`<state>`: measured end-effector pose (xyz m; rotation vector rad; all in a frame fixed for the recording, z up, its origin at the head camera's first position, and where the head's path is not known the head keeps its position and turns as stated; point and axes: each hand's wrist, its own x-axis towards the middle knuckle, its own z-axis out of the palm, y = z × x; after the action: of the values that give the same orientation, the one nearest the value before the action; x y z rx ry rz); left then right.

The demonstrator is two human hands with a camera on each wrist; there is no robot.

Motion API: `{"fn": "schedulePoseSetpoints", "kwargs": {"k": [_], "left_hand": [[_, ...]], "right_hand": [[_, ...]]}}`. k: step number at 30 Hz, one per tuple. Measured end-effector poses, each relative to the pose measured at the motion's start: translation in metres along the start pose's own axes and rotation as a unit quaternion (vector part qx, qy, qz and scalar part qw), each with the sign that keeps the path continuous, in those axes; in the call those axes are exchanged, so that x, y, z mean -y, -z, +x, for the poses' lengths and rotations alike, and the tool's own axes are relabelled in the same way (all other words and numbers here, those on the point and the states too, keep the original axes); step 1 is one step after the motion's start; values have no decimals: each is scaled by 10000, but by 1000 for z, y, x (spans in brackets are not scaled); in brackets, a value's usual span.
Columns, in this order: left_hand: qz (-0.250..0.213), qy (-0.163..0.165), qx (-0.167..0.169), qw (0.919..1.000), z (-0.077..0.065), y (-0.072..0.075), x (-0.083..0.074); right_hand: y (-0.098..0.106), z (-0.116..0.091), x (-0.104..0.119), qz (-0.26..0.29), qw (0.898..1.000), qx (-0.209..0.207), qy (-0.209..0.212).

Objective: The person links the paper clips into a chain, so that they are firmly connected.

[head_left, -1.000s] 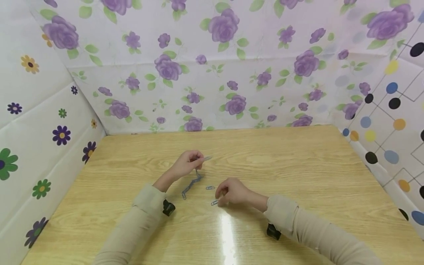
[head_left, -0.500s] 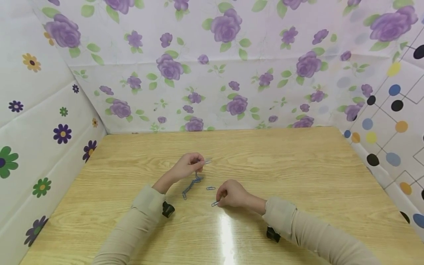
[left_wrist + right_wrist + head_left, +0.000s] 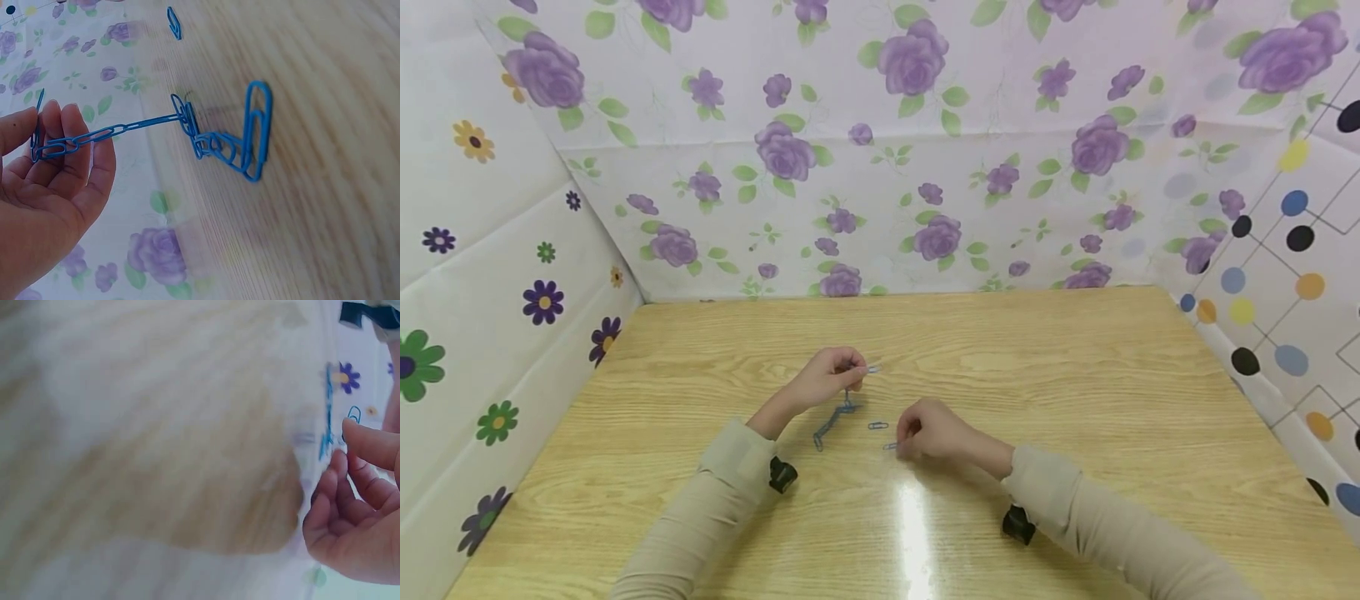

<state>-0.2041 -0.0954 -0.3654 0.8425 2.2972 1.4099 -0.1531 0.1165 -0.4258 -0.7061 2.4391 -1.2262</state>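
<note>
My left hand (image 3: pixel 820 379) pinches the end clip of a chain of blue paper clips (image 3: pixel 128 127) between thumb and fingertips. That end clip (image 3: pixel 872 369) points right from the fingertips. From the hand the chain (image 3: pixel 829 425) hangs down, and its lower part lies bunched on the table. To the right and nearer the body, my right hand (image 3: pixel 936 433) pinches a single blue paper clip (image 3: pixel 890 447) (image 3: pixel 354 415), its loop sticking out past the thumb. One loose blue paper clip (image 3: pixel 877 426) lies on the table between the two hands.
The wooden table (image 3: pixel 1075 358) has a bright glare spot near its front middle. Behind it stands a purple-flowered sheet (image 3: pixel 925 167), with patterned sheets at left and right. A black camera mount (image 3: pixel 782 474) sits under the left wrist and another (image 3: pixel 1018 525) under the right.
My right hand has picked up the nearer paper clip and moved slightly up and right with it. The left hand has stayed nearly still, holding the chain.
</note>
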Motion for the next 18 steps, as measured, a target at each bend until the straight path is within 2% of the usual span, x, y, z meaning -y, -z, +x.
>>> {"fn": "schedulePoseSetpoints", "kwargs": {"k": [6,12,18], "left_hand": [[-84,-64,16,9999,1,-2,-2],[49,-85,-22,9999,0,-4,-4],[38,-35,11,10000,0,-6,-5]], "right_hand": [[16,5,-2,403,9983,-342,-232],[26,9,-1,767,9932,-745,-468],[32,9,3,1087,9888,-855,-561]]}}
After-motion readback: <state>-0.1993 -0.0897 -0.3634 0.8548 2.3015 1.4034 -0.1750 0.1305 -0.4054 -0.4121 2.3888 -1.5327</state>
